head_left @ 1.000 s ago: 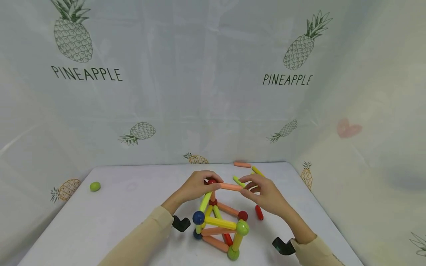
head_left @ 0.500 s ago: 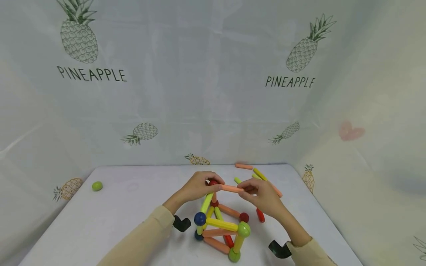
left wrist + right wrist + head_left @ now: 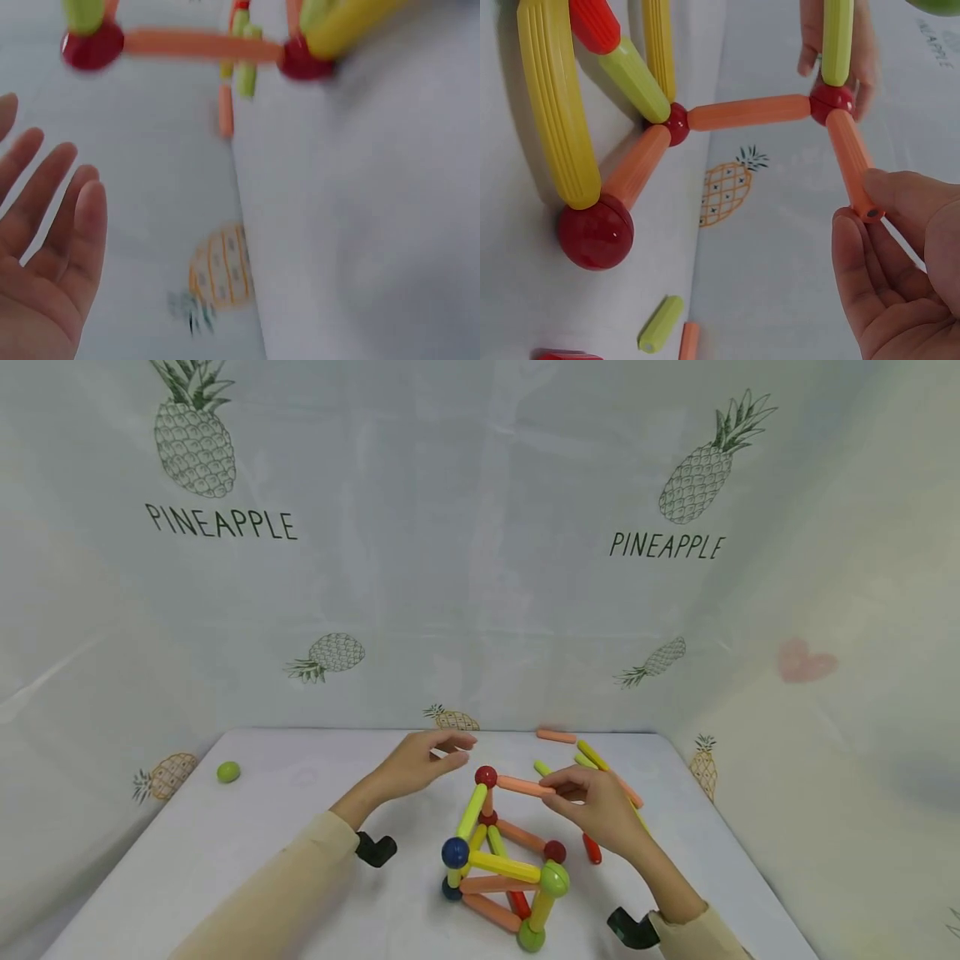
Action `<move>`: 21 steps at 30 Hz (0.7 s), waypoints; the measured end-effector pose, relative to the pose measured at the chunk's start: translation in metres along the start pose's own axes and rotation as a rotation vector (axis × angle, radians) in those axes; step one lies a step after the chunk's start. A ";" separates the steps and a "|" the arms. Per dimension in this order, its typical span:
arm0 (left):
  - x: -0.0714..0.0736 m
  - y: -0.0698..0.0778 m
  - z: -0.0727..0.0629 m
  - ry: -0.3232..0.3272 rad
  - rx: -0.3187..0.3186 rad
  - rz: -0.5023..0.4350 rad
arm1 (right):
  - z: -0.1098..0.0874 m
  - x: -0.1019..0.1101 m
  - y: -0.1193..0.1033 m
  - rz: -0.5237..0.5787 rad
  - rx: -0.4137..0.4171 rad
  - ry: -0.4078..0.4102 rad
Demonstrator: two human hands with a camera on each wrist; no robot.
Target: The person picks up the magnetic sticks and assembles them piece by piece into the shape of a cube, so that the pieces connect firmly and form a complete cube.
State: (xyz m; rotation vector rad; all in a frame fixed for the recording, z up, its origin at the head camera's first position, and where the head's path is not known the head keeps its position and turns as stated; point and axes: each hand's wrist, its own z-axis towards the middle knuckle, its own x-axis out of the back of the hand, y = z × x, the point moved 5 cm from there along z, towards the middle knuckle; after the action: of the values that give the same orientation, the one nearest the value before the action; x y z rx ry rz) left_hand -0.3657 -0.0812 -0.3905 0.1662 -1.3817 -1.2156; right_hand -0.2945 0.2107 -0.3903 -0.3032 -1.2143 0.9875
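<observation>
On the white table stands a frame of coloured rods and balls. My right hand (image 3: 596,802) pinches the free end of an orange rod (image 3: 520,785) between thumb and fingers; that end has no ball on it in the right wrist view. The rod's other end meets the upper red ball (image 3: 486,776). Left of that ball, my left hand (image 3: 416,766) is in the air, fingers spread and holding nothing, apart from the frame in the left wrist view. Nearer the front, a yellow rod (image 3: 504,866) joins a blue ball (image 3: 455,852) to a green ball (image 3: 555,878).
Loose rods lie behind and beside my right hand, among them an orange rod (image 3: 557,736), a yellow rod (image 3: 592,754) and a red rod (image 3: 592,848). A lone green ball (image 3: 228,772) sits far left. A pineapple-printed curtain (image 3: 420,568) hangs behind the table.
My left hand has let go of the upper red ball and moved away to the left, its fingers opening. My right hand has closed its pinch on the orange rod's end and stayed there.
</observation>
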 end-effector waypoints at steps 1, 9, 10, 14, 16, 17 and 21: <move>0.012 -0.007 -0.005 0.027 0.012 0.024 | 0.000 0.000 0.000 0.000 -0.003 -0.001; 0.122 -0.092 -0.065 0.196 0.129 0.349 | -0.002 0.003 0.001 0.002 0.002 -0.009; 0.136 -0.104 -0.075 0.205 0.147 0.398 | -0.002 0.003 0.001 0.002 0.002 -0.009; 0.178 -0.143 -0.111 0.207 0.225 0.522 | -0.002 0.004 0.001 0.002 0.007 -0.012; 0.191 -0.160 -0.126 0.197 0.253 0.559 | -0.002 0.003 0.000 0.004 0.015 -0.017; 0.196 -0.167 -0.133 0.185 0.265 0.575 | -0.002 0.003 0.000 0.005 0.019 -0.020; 0.205 -0.189 -0.156 0.137 0.302 0.596 | -0.001 0.003 -0.001 0.009 0.027 -0.023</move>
State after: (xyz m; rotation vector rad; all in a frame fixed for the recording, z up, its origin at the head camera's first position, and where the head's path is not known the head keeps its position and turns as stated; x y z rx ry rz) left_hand -0.3990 -0.3952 -0.4363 0.0384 -1.3558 -0.4924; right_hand -0.2926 0.2130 -0.3876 -0.2769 -1.2210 1.0166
